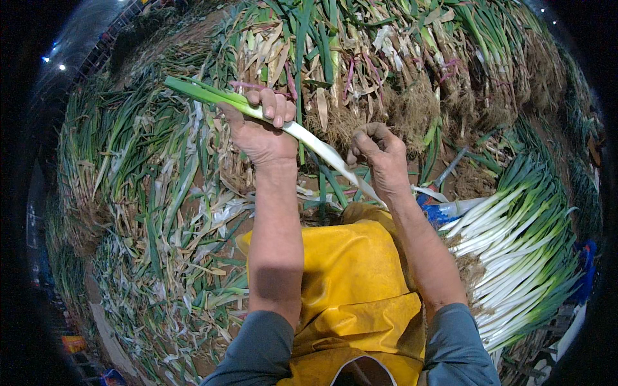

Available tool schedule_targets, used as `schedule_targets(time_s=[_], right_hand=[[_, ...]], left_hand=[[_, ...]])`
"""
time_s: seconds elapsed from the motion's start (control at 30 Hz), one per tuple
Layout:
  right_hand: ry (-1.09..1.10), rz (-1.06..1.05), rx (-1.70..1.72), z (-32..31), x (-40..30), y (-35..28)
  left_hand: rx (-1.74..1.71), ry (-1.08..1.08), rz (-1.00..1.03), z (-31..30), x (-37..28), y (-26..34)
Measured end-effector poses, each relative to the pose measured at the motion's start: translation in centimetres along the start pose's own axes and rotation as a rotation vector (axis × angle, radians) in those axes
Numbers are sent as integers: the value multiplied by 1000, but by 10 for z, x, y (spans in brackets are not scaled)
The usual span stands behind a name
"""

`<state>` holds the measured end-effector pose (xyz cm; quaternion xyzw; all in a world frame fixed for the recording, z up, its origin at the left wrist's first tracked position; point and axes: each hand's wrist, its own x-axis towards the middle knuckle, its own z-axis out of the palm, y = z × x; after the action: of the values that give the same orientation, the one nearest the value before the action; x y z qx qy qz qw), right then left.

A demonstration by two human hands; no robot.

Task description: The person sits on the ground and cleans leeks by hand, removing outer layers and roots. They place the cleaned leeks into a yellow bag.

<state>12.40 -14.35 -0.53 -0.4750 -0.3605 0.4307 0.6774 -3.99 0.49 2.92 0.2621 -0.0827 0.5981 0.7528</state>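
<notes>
My left hand (264, 120) is closed around the upper stalk of a long green onion (314, 142). Its green leaves point to the upper left and its white shaft slants down to the right. Beside the lower shaft is my right hand (379, 152), fingers curled; whether they pinch a strip of the onion's skin cannot be told. To the right lies a pile of cleaned green onions (502, 241), white shafts to the left and dark green tops to the right. A yellow waterproof apron (357, 275) covers my lap.
Untrimmed green onions (405, 72) with dry leaves and brown roots lie in tied bundles across the front. Peeled leaves and skins (178, 260) litter the ground at left. A tool with a metal shaft (451, 166) and a blue object (437, 213) are near my right arm.
</notes>
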Motion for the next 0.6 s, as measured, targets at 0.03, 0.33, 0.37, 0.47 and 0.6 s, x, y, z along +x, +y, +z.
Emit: schedule_targets(time_s=[0.03, 0.33, 0.37, 0.47, 0.6], right_hand=[[-34, 36, 25, -1, 1, 0], [-149, 38, -418, 7, 2, -10], [-125, 18, -416, 9, 0, -10], [-39, -275, -438, 14, -6, -3], [94, -208, -326, -1, -5, -4]], left_hand=[[-5, -19, -7, 0, 0, -1], [-4, -36, -37, 5, -1, -1], [4, -1, -40, 6, 0, -2], [135, 287, -9, 9, 3, -4], [259, 535, 44, 6, 5, 1]])
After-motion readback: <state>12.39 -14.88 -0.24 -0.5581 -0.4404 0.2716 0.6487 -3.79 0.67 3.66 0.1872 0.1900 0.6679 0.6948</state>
